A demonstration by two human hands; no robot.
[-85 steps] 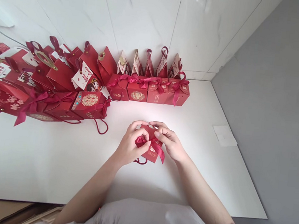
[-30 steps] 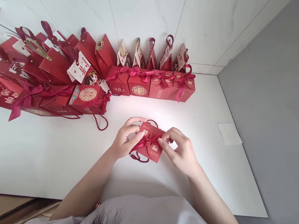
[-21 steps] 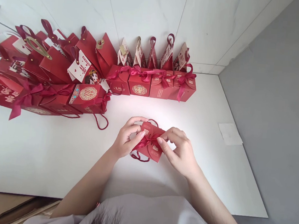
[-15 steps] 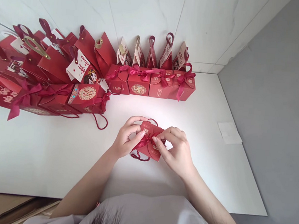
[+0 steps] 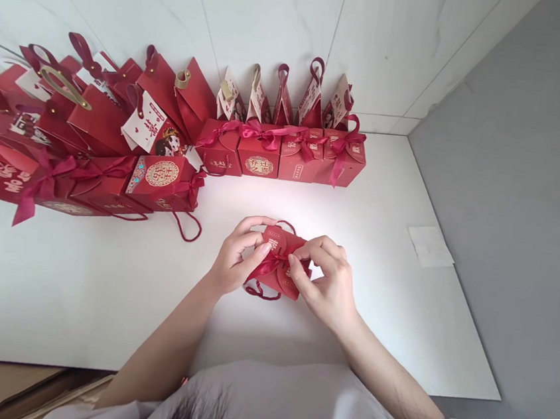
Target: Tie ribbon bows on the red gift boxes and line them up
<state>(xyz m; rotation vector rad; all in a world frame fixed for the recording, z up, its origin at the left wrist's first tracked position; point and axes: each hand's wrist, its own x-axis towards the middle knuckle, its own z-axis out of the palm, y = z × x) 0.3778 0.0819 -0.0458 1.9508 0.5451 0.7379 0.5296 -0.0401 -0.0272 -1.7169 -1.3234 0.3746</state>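
Note:
A small red gift box (image 5: pixel 280 281) with gold lettering sits on the white table in front of me. Dark red ribbon (image 5: pixel 268 261) crosses its top and is tied in the middle. My left hand (image 5: pixel 239 258) holds the box's left side, its thumb pressed on the ribbon and its fingers curled at the far edge. With thumb and forefinger, my right hand (image 5: pixel 325 277) pinches the ribbon near the knot, on the right of the box. Cord handles (image 5: pixel 261 291) stick out at the near and far sides. My fingers hide part of the bow.
Red gift boxes with ribbon bows (image 5: pixel 258 157) stand in a row at the back, with pointed handled boxes (image 5: pixel 311 99) behind them. More red boxes (image 5: pixel 102 121) crowd the left. A white paper (image 5: pixel 430 246) lies by the right edge of the table (image 5: pixel 379 213).
My right hand has shifted slightly on the ribbon. My left hand and the box stay almost where they were; the whole view has moved a touch.

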